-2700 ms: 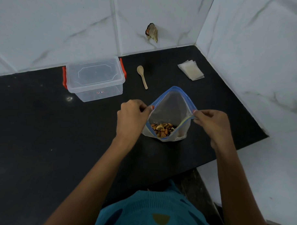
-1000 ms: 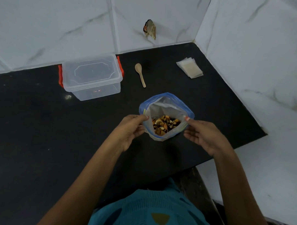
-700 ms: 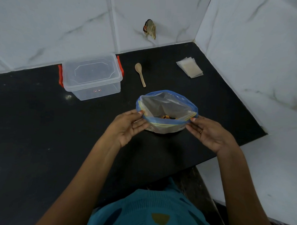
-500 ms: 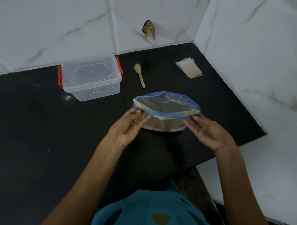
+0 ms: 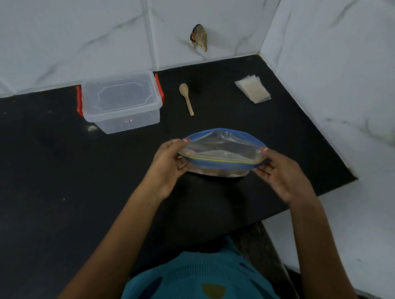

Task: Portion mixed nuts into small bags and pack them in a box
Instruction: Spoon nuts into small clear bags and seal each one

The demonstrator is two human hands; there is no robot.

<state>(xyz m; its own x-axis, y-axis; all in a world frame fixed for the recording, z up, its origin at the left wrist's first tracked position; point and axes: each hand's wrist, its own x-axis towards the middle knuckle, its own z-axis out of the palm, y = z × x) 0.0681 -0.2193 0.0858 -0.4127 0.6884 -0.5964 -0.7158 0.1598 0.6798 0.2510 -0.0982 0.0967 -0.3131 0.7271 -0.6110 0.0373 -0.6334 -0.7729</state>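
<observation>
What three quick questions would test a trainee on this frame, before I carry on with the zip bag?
1. True or false: the lid of the clear box is off.
2. What lies on the counter between the box and the stack of small bags? A) wooden spoon B) scissors C) cup
3. Which hand or hands hold the blue-rimmed zip bag?

Key: 1 false, the lid is on. 2 A. 3 both: the left hand and the right hand each pinch one end of its mouth.
</observation>
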